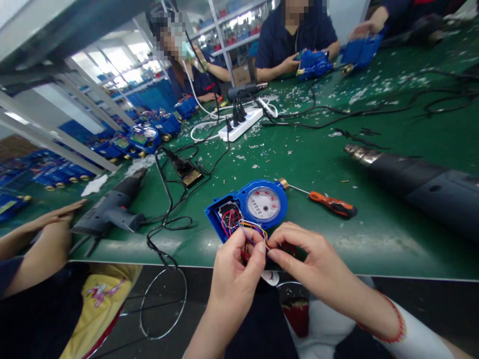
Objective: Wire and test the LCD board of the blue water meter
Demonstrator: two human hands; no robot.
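Left hand (238, 271) and right hand (312, 254) pinch coloured wires (257, 227), fingers closed, beside blue meter (264, 204); screwdriver (331, 203) lies right of meter

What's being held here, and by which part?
The left hand and right hand pinch thin colored wires from the blue water meter, outside its casing; the exact spot is hidden.

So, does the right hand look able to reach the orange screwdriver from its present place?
Probably yes: the screwdriver lies on the green table just beyond the right hand, with nothing visible between them. However, this hand seems to be pinching wires, so it would likely need to release them first.
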